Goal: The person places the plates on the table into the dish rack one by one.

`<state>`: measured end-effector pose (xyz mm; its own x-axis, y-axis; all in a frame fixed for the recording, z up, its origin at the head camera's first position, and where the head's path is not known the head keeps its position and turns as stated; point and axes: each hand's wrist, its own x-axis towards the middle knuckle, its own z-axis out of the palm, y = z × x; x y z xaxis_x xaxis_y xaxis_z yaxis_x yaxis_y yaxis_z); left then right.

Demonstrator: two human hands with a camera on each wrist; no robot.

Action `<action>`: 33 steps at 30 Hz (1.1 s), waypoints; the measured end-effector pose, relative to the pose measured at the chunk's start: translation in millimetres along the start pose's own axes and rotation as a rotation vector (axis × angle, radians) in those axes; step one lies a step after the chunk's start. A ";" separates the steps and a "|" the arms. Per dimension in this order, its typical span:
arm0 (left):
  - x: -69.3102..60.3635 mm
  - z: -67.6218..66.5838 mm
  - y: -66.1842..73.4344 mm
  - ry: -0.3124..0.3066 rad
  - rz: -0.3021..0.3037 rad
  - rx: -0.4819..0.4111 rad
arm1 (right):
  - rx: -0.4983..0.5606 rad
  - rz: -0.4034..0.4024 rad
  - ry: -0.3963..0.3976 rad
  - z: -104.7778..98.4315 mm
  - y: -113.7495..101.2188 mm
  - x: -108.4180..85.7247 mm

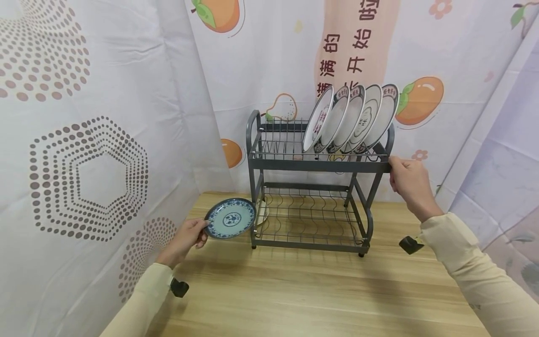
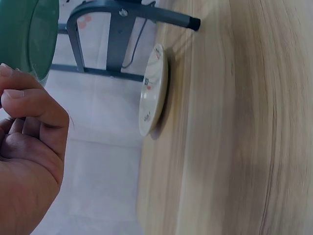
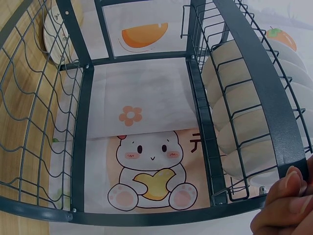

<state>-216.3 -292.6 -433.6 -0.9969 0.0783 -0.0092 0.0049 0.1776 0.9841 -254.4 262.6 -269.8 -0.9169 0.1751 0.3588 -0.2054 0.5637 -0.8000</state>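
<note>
My left hand (image 1: 188,238) pinches the edge of a blue-and-white patterned plate (image 1: 231,218), held in the air left of the dish rack. In the left wrist view the plate's green underside (image 2: 29,36) shows above the curled fingers. My right hand (image 1: 410,182) grips the right front corner of the upper tier of the two-tier dark grey dish rack (image 1: 320,165). Several white plates (image 1: 318,119) with dark rims stand on edge in the right part of that tier. The right wrist view shows the fingers (image 3: 288,196) curled at the rack's corner.
Behind the rack's left legs, a cream plate (image 2: 154,90) with small printed motifs lies on the wooden table (image 1: 303,290). The rack's lower wire tier (image 1: 307,215) holds no plates. Printed curtains (image 1: 261,61) hang behind and at both sides.
</note>
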 end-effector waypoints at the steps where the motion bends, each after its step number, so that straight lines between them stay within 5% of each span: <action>1: -0.8 2.0 1.3 -0.002 0.003 -0.003 | -0.003 -0.001 0.001 0.1 0.1 0.0; 21: 0.9 38.1 17.5 -0.147 0.018 0.016 | 0.040 0.035 -0.009 -2.0 0.0 -0.7; 33: 3.4 65.2 31.2 -0.248 0.041 0.033 | 0.159 0.083 -0.117 -6.4 -2.2 -8.7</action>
<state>-214.4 -222.9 -414.5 -0.9460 0.3237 -0.0169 0.0514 0.2012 0.9782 -243.8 265.0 -268.0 -0.9644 0.1158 0.2379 -0.1706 0.4152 -0.8936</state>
